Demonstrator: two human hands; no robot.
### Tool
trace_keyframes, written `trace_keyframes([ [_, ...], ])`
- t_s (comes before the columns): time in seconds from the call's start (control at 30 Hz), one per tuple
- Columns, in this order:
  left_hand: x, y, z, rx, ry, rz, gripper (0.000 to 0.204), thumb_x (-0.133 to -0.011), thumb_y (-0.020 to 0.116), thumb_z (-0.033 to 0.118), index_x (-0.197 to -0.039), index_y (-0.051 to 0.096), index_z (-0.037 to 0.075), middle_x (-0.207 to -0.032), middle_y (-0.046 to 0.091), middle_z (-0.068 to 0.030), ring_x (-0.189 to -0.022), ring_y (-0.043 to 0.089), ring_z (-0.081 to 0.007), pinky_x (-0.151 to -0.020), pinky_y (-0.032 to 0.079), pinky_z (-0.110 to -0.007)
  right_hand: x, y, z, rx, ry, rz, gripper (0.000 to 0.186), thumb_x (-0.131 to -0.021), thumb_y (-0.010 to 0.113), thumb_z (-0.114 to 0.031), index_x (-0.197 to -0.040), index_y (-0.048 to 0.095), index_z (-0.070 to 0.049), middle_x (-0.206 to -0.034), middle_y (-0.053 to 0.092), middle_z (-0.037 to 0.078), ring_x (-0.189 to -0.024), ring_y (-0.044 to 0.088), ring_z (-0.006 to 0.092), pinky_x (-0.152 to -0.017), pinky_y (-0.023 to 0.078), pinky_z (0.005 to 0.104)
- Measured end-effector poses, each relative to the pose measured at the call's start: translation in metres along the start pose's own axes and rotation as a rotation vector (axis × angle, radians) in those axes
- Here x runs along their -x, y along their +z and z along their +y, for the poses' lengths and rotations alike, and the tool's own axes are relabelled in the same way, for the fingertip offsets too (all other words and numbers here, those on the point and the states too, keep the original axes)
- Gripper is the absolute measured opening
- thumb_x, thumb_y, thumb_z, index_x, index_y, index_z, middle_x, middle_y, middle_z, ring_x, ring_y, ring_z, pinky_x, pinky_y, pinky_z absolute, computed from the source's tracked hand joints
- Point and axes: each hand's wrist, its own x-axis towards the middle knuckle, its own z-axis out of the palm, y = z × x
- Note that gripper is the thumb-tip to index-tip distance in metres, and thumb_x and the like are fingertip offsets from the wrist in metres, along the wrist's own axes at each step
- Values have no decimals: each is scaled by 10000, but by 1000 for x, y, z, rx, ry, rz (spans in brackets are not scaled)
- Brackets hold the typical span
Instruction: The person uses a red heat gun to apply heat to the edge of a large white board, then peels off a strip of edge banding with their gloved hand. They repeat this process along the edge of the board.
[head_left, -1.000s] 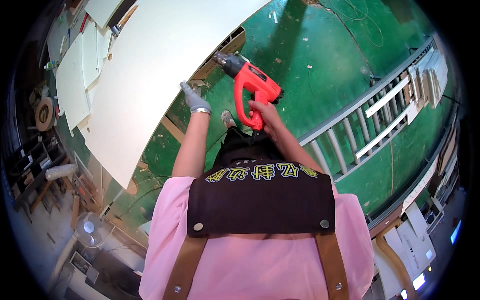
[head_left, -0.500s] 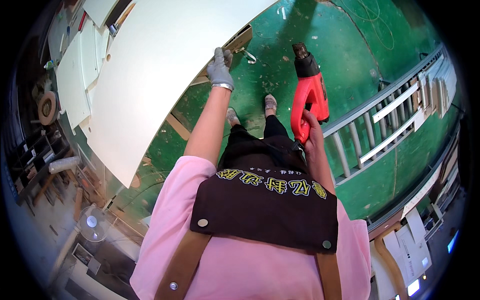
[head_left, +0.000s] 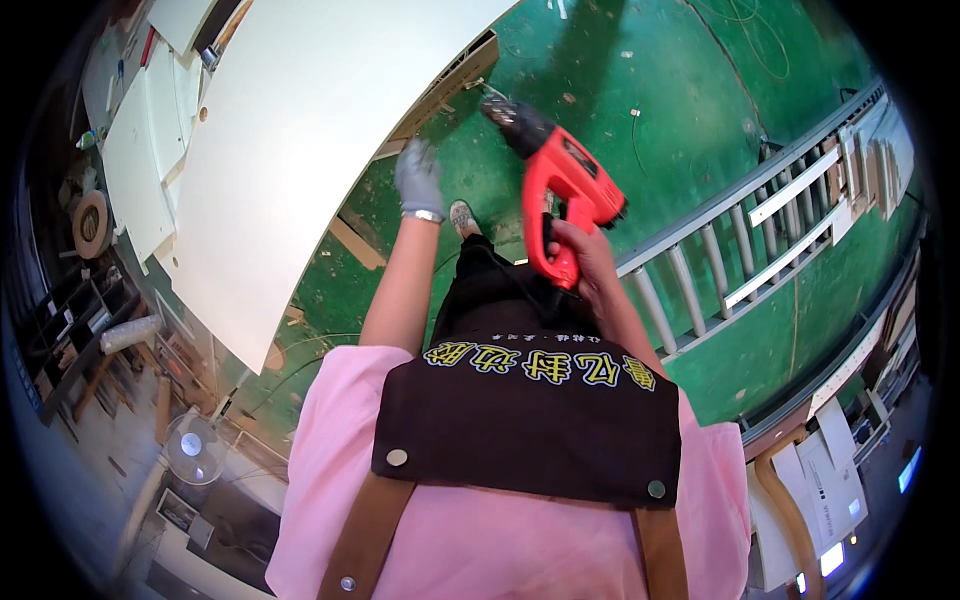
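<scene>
My right hand (head_left: 583, 262) grips the handle of a red and black power drill (head_left: 552, 175), its black nose pointing up and left toward the edge of a large white board (head_left: 300, 150). My left hand (head_left: 418, 178), in a grey glove, hangs with fingers loosely spread just below the board's lower edge, holding nothing. Wooden framing (head_left: 450, 85) shows under the board near the drill tip. My pink shirt and dark apron fill the lower middle of the view.
The floor (head_left: 620, 70) is green, with scraps and a wooden strip (head_left: 357, 243) on it. A grey roller conveyor (head_left: 740, 250) runs diagonally at right. White panels (head_left: 135, 160) lie at left, with a tape roll (head_left: 92, 224) and a small fan (head_left: 192, 447).
The drill swung from low and pointing away back up and left toward the board's edge. My left hand dropped from the board's edge to just below it.
</scene>
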Motion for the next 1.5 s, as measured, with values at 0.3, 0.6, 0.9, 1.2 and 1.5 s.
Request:
trace_keyframes([
  [0.3,40,-80,13,3,-11,402,596,-888,486,393,-1385,332,101,-1439,347,-115,-1341,295,-277,-1093,157,-442,-26,45,15,71,-33,-68,222,-778,670,-79,-907,491,-59,-713,560,36,-537,574,122,-458,507,273],
  [0.6,45,-97,12,56,-25,372,610,-894,463,401,-1410,298,121,-1452,332,-97,-1353,277,-268,-1100,142,-444,-17,57,14,98,-77,-56,206,-793,670,-105,-900,500,-57,-723,553,38,-554,569,119,-478,505,272],
  [0.9,48,-89,15,104,-12,377,603,-881,512,366,-1383,337,81,-1442,341,-134,-1348,285,-295,-1104,148,-438,-18,54,18,95,-86,-43,201,-792,673,-111,-885,503,-57,-720,548,34,-554,570,121,-473,505,278],
  [1.2,51,-85,11,80,-4,359,594,-890,492,372,-1387,338,85,-1435,354,-129,-1341,298,-291,-1099,155,-444,-21,53,22,70,-106,-59,214,-759,667,-62,-890,499,-54,-715,563,38,-515,566,122,-453,489,256],
  [1.5,48,-46,16,77,6,269,585,-887,526,396,-1359,381,81,-1395,397,-130,-1287,367,-277,-1072,230,-418,-17,51,15,67,-72,-42,216,-771,666,-67,-897,492,-58,-701,557,40,-518,568,126,-456,490,268],
])
